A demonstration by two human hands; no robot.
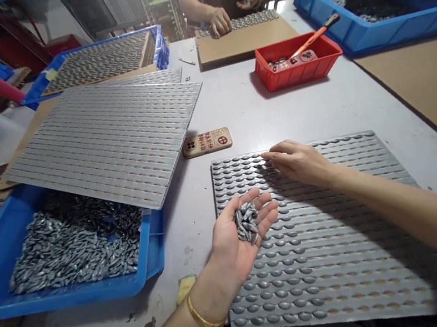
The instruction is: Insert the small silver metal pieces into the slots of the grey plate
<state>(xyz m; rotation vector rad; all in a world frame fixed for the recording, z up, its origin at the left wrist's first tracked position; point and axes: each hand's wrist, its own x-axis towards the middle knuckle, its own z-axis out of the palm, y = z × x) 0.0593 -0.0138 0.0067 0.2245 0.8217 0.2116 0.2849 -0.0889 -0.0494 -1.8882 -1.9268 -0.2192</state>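
My left hand [232, 240] lies palm up and cupped, with a small heap of grey metal pellets [246, 223] in it. It hovers at the near left edge of a slotted metal plate [344, 136], whose rows carry the same oval pellets. My right hand [298, 163] reaches across the upper part of that plate, fingertips low among the top rows. I see nothing held in its fingers. To the left, a blue plastic crate [56, 300] holds a loose mass of pellets [76, 245], partly covered by a tilted slotted sheet [106, 149].
A phone in a patterned case [206, 142] lies on the white table. Farther off are a red tray [328, 68] with an orange-handled tool [314, 36] and a blue crate [381, 33]. A co-worker's hands [220, 21] work at a pellet-filled plate across the table.
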